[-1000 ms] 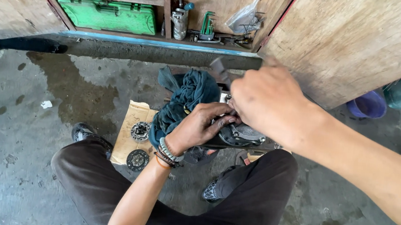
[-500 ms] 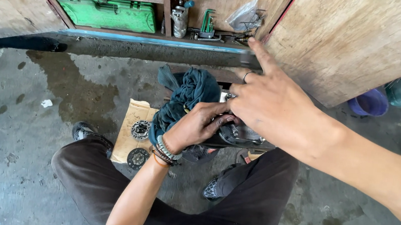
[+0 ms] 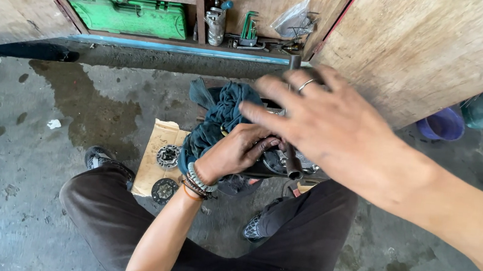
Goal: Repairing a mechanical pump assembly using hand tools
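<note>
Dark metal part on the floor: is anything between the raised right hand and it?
Partly. The left hand grips the dark metal part from the rag side, and a dark blue-green rag drapes its left. The right hand hovers above, fingers spread; nothing else visible intervenes.

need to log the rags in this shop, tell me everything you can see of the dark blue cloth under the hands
The dark blue cloth is a crumpled, teal-tinged rag of soft woven fabric, bunched in folds. It lies on the concrete floor and is draped over the dark metal part being worked on, beside a piece of cardboard. The left hand presses on its lower edge; the right hand is spread above it, contact unclear.
</note>
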